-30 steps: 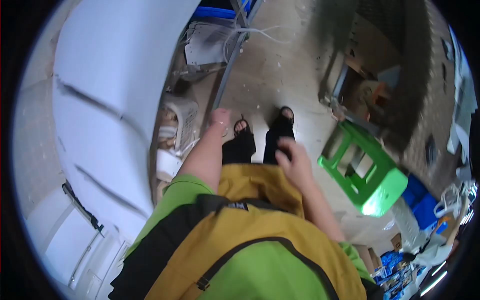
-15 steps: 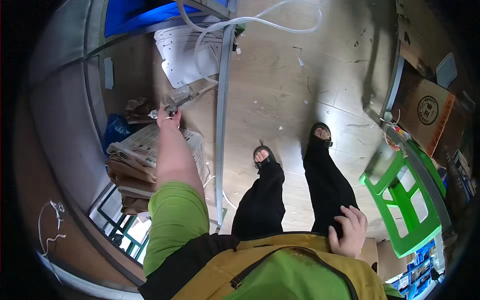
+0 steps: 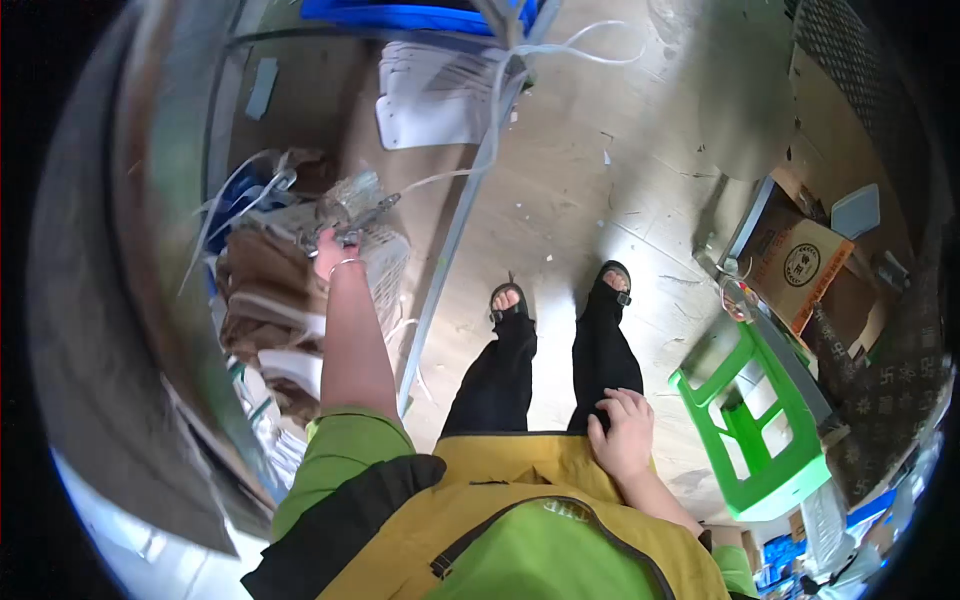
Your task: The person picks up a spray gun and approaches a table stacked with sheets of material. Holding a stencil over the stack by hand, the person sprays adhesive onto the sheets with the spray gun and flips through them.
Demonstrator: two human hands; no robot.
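Note:
In the head view, my left hand [image 3: 335, 255] is closed around a spray gun [image 3: 352, 205] with a cloudy, clear cup. A pale hose [image 3: 440, 179] runs from the gun toward the upper right. Below the gun is a white basket [image 3: 388, 272], beside a pile of brown material [image 3: 262, 285]. My right hand [image 3: 622, 438] rests against my upper leg and apron, its fingers slightly apart and nothing in it. White flat pieces with small holes [image 3: 430, 110] lie stacked beyond the gun.
A metal frame bar [image 3: 437, 270] runs between the basket and my feet. To the right stand a green plastic stool [image 3: 750, 440] and a cardboard box [image 3: 795, 270]. A blue bin [image 3: 400, 15] sits at the top. Scraps litter the floor.
The view has shifted, with the stool and my legs appearing further left. My left hand still grips the spray gun, now appearing lower in view. My right hand stays by my leg.

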